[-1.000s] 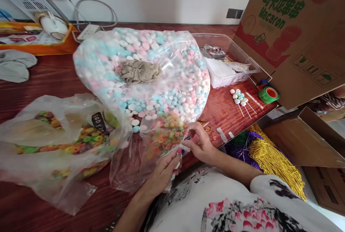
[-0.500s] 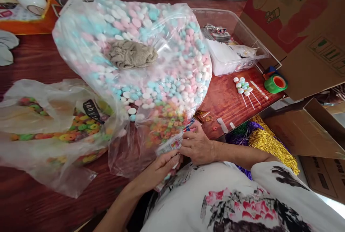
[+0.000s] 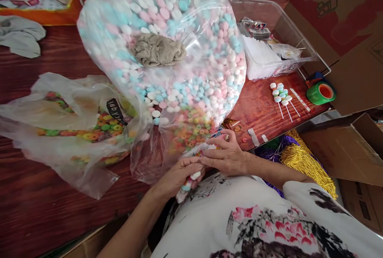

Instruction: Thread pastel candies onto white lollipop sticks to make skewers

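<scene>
Near my body, both hands are at a slim printed plastic candy bag, with white, blue and pink candies at its lower end. My left hand is closed round that lower part. Over the upper part bends my right hand, its fingers pressed on the printed plastic and its fingertips touching my left hand. Just beyond lies a clear bag of orange and green candy rings. Behind it sits a big clear bag of pastel candies with a brown cloth on top.
A second bag of candy rings lies left. To the right are candy sticks, green tape and a clear plastic tub. Gold beads hang beside the table edge near cardboard boxes.
The view has shifted, so the table things appear further right and higher. My right hand's fingers have spread and slid along the candy bag; more candies show below my left hand.
</scene>
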Motion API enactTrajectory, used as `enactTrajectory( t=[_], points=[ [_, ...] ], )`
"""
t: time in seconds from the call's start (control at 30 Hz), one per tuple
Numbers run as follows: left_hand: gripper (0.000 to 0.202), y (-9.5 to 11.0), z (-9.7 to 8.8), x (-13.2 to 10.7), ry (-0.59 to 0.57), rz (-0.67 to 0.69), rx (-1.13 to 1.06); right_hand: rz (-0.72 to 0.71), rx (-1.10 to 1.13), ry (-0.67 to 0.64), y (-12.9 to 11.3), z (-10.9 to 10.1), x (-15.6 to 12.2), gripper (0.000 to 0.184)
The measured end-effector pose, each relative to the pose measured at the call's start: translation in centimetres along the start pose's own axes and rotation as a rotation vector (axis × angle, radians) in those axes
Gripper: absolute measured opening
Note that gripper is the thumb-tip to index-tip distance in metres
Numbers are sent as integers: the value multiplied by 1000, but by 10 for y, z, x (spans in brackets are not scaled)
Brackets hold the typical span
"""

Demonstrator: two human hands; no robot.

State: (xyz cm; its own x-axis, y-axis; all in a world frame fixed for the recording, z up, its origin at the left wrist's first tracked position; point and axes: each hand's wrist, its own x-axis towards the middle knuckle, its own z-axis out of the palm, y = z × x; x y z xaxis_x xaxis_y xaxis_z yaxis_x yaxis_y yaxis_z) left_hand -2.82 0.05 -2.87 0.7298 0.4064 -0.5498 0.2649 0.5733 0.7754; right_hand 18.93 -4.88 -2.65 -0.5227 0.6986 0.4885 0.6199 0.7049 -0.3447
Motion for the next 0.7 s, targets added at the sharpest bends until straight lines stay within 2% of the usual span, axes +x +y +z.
enactTrajectory(
  t=[0.07, 0.13, 0.2, 0.3, 0.4, 0.5, 0.6, 0.7],
  points=[
    [41, 4, 3, 1, -125, -62, -32, -41, 21, -15, 5, 1, -6, 21],
    [41, 8, 8, 0, -136, -25, 107, -21, 26, -51, 8, 3, -10, 17],
    [36, 10, 14, -2, -27, 116, 387, 82, 21, -93, 6, 7, -12, 14],
    [28, 4, 21, -4, 238, 400, 825, 277, 66, -142, -2, 13, -10, 17],
    [29, -8, 22, -4, 378, 548, 1010, 381, 118, -127, -7, 13, -10, 17],
    [26, -15, 16, -4, 452, 584, 872, 475, 22, 33, 4, 0, -20, 11],
    [20, -15, 13, -2, 563, 499, 500, 634, -197, 205, 30, -17, -39, 9],
    [31, -10, 19, 2, 612, 296, 96, 727, -283, 86, 53, -26, -52, 11]
  ],
)
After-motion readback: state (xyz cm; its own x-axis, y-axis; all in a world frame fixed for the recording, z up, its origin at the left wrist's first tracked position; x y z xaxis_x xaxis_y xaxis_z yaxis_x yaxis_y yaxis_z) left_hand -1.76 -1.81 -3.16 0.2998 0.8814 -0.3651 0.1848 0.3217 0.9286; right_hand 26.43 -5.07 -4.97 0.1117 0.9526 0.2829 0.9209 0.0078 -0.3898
